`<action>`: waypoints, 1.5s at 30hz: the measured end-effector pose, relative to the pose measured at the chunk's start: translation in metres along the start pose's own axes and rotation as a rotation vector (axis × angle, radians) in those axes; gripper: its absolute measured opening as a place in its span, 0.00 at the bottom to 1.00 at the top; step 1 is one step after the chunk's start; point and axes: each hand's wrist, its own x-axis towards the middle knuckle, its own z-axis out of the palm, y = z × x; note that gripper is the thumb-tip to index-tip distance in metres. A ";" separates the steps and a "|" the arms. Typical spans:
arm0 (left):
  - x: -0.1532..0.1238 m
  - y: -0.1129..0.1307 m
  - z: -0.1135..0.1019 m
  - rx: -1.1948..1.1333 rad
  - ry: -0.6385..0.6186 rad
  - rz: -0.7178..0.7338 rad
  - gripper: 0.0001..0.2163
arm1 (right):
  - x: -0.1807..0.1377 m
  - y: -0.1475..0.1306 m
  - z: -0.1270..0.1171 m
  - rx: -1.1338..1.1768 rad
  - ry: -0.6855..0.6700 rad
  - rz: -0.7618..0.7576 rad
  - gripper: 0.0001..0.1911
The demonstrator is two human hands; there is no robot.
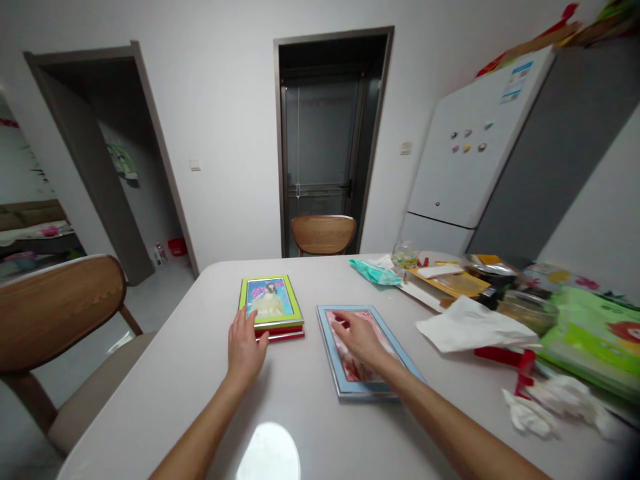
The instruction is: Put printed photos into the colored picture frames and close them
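Observation:
A photo frame with a lime-green border (271,301) lies on the left part of the table, on top of a red-edged frame (287,331). My left hand (245,348) rests at their near left corner, fingers spread, with the fingertips reaching the green border. To the right lies a light-blue photo frame (327,347) with a pinkish picture, flat on the table. Over that picture is my right hand (361,338), its fingers loosely bent and apart, and it hides part of the image. Whether the fingertips touch the surface, I cannot tell.
The white table (200,373) has clutter along its right side: a teal packet (376,272), white paper (475,325), a glass bowl (529,311), crumpled tissues (565,400) and a green package (595,333). Wooden chairs stand at the left (65,313) and far side (324,235).

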 end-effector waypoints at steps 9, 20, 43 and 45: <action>0.002 -0.013 -0.022 -0.008 -0.043 -0.046 0.10 | 0.027 -0.059 0.068 0.422 -0.113 0.216 0.16; -0.050 0.055 -0.068 -0.774 -0.168 -0.052 0.27 | -0.099 -0.128 0.007 0.593 0.048 -0.176 0.22; -0.103 -0.033 -0.043 -0.178 -0.124 -0.244 0.27 | -0.169 -0.097 0.098 -0.201 -0.523 -0.770 0.12; -0.103 -0.032 -0.044 -0.121 -0.139 -0.224 0.26 | -0.166 -0.101 0.091 -0.158 -0.571 -0.755 0.11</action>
